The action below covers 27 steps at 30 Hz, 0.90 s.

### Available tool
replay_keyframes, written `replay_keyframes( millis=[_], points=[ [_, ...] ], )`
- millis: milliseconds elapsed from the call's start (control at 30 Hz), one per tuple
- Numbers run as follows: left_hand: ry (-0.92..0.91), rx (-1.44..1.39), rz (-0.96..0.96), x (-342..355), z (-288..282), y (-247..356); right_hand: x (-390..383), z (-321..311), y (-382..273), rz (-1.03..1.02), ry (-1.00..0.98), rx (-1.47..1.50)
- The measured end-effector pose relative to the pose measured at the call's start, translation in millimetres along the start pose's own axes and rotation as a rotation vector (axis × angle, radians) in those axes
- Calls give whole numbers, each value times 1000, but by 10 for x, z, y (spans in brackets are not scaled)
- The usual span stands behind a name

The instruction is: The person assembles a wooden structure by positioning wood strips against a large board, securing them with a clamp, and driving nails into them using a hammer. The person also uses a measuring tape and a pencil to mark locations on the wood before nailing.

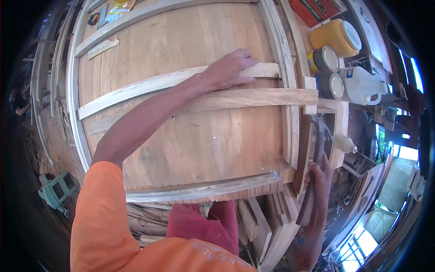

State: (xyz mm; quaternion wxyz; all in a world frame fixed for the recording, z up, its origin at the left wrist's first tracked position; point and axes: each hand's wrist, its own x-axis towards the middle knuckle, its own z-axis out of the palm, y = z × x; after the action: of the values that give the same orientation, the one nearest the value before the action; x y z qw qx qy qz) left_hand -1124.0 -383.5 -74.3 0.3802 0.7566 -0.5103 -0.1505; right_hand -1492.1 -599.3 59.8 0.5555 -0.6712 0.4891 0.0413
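My left hand point(229, 69) reaches across a large plywood panel point(195, 149) framed with wooden strips. It grips a pale wooden slat point(149, 86) near its right end, fingers on the far edge and thumb on the near edge. Just nearer to me lies a second wooden slat point(253, 98), whose right end crosses over the frame's side strip point(290, 131). Off the panel's right side, my right hand point(321, 174) is closed around the handle of a hammer point(320, 143). The hammer's head points away from me, beside the frame.
At the far right stand a yellow tub point(333, 38), two cans point(325, 60) and a white plastic jug point(362, 86). A plastic packet point(118, 11) and a tape measure point(94, 19) lie far left. Planks point(267, 226) lean below the panel. A green metal piece point(58, 192) sits left.
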Motion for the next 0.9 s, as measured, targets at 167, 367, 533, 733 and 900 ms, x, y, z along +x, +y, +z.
replay_keyframes(
  millis=[167,367,533,733,900],
  points=[
    [35,35,12,-38,31,7,-45,119,-297,-6,-246,-125],
    [-78,89,-34,32,24,66,-85,18,-21,41,-231,-15],
    [-16,117,17,63,-40,106,-35,-50,107,-21,-204,-39],
    [22,71,31,63,64,35,121,-268,267,19,-253,112],
    [1,70,18,62,-31,74,-43,-65,208,-73,-266,-59]
  ],
)
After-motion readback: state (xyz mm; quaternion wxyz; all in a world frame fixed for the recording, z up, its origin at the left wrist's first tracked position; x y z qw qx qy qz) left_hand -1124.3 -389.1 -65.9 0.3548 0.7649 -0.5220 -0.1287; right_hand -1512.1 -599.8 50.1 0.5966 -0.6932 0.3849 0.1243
